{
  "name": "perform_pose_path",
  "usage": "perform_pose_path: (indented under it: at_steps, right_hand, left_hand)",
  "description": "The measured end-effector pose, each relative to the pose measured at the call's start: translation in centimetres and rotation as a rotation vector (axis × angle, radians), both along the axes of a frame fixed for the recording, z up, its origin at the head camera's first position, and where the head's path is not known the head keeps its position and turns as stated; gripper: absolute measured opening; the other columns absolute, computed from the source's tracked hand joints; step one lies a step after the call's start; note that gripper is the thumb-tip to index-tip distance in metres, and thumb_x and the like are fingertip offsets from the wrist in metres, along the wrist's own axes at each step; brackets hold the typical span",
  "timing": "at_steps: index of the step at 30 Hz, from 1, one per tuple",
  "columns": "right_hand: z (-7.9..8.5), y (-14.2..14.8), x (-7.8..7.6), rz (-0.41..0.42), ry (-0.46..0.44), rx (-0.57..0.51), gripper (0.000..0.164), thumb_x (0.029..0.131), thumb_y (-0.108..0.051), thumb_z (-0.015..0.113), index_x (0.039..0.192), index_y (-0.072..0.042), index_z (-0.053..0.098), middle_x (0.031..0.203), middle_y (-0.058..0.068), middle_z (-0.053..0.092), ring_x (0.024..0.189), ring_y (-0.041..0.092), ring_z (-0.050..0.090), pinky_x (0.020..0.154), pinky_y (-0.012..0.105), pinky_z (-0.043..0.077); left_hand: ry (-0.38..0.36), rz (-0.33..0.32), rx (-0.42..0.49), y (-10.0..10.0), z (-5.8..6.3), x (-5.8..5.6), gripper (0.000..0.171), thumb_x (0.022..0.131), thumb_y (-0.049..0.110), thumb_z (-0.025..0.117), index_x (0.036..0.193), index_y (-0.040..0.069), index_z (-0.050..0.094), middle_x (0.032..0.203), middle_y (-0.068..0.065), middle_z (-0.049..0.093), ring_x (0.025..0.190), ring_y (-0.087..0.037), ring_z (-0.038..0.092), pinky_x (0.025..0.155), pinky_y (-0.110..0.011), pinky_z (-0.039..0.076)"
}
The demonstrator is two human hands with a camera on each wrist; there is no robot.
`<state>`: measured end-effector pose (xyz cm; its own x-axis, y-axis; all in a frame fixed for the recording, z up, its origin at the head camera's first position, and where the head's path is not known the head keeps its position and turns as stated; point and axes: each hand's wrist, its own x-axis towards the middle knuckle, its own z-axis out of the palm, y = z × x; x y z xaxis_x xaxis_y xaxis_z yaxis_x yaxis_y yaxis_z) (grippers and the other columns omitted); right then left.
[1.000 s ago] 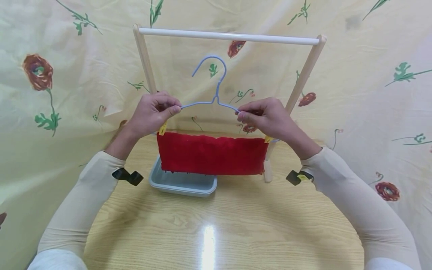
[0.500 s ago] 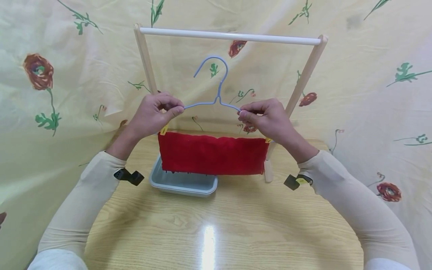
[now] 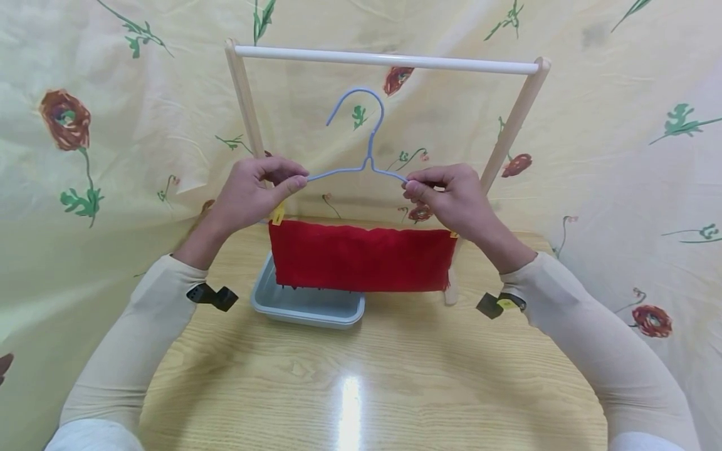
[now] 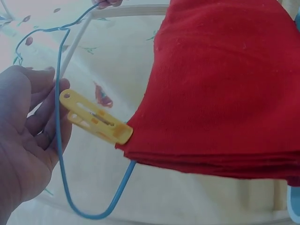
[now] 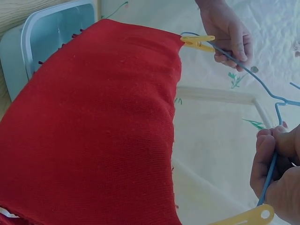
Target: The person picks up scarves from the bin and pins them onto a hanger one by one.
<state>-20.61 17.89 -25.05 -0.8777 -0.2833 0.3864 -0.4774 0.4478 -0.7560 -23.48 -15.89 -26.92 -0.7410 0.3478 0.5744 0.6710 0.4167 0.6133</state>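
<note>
Both hands hold up a blue wire hanger (image 3: 338,170) by its sloping shoulders, its hook pointing upward below the rack's bar. The left hand (image 3: 252,191) pinches the left shoulder between thumb and fingers, and the right hand (image 3: 451,197) does the same on the right. A folded red cloth (image 3: 363,258) hangs from the hanger's lower part. One yellow clothespin (image 4: 96,117) clips a corner of the cloth near the left hand. Another yellow clothespin (image 5: 248,216) is by the right hand, mostly hidden from the head view.
Behind the hanger stands a rack with a white bar (image 3: 389,61) and wooden posts (image 3: 514,125). A light blue basin (image 3: 307,316) sits on the wooden table (image 3: 395,376), partly covered by the cloth in the head view. Flower-patterned fabric (image 3: 135,113) surrounds the table.
The hanger and cloth have shifted slightly to the right, and the hook has risen a little. Both hands keep their hold on the hanger.
</note>
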Motion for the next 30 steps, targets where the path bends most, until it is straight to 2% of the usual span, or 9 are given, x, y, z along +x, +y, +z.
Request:
perform_pose_path:
  at_steps: [5,9,16,19,24,27,30]
  right_hand:
    - [0.3,0.5,0.2,-0.040,0.048,0.034,0.021,0.096,-0.004,0.070,0.113,0.006,0.075,0.100,0.024,0.075,0.075,0.003,0.071,0.073,0.018,0.058]
    - [0.3,1.0,0.3,-0.053,0.075,0.039,0.020,0.096,-0.003,0.069,0.112,0.007,0.075,0.099,0.025,0.074,0.075,0.002,0.069,0.073,0.015,0.056]
    - [0.5,2.0,0.3,-0.058,0.088,0.038,0.020,0.096,-0.001,0.069,0.112,0.007,0.075,0.098,0.024,0.074,0.074,0.001,0.070,0.074,0.014,0.056]
    - [0.7,2.3,0.3,-0.065,0.097,0.035,0.019,0.096,-0.001,0.068,0.112,0.008,0.075,0.096,0.022,0.075,0.074,0.001,0.069,0.073,0.014,0.056]
    - [0.9,2.8,0.4,-0.068,0.112,0.015,0.019,0.095,0.001,0.069,0.112,0.009,0.074,0.088,0.004,0.077,0.072,0.002,0.069,0.072,0.014,0.055]
    - [1.0,3.1,0.4,-0.070,0.122,0.006,0.019,0.095,0.002,0.069,0.111,0.009,0.074,0.084,-0.009,0.075,0.072,0.002,0.069,0.071,0.014,0.055]
    - [1.2,3.3,0.5,-0.075,0.131,0.008,0.019,0.094,0.002,0.070,0.111,0.009,0.075,0.082,-0.016,0.073,0.071,0.001,0.068,0.071,0.013,0.054]
  left_hand:
    - [-0.032,0.054,0.053,-0.4,0.2,0.2,0.024,0.097,0.022,0.072,0.117,0.008,0.075,0.105,-0.006,0.075,0.086,-0.014,0.066,0.076,-0.025,0.052]
    - [-0.017,0.090,0.147,-0.8,0.2,0.2,0.026,0.097,0.020,0.071,0.120,0.006,0.072,0.112,-0.007,0.075,0.092,-0.010,0.067,0.083,-0.022,0.051]
    - [-0.012,0.196,0.345,-1.6,-0.1,-0.2,0.029,0.095,0.019,0.073,0.120,0.005,0.069,0.108,0.000,0.074,0.095,-0.009,0.069,0.081,-0.022,0.050]
    - [-0.024,0.244,0.391,-2.1,-0.4,-0.5,0.031,0.094,0.022,0.074,0.121,0.007,0.069,0.111,-0.001,0.073,0.096,-0.010,0.069,0.082,-0.023,0.051]
    - [-0.060,0.314,0.396,-2.6,-1.2,-1.1,0.044,0.092,0.027,0.076,0.128,0.005,0.065,0.127,-0.011,0.067,0.106,-0.013,0.066,0.088,-0.025,0.052]
    - [-0.080,0.336,0.395,-2.8,-1.7,-1.5,0.049,0.092,0.029,0.077,0.131,0.004,0.062,0.131,-0.011,0.064,0.114,-0.019,0.065,0.094,-0.027,0.052]
    - [-0.102,0.349,0.394,-3.0,-2.3,-1.9,0.052,0.092,0.030,0.077,0.135,0.005,0.060,0.135,-0.011,0.063,0.121,-0.022,0.063,0.100,-0.032,0.051]
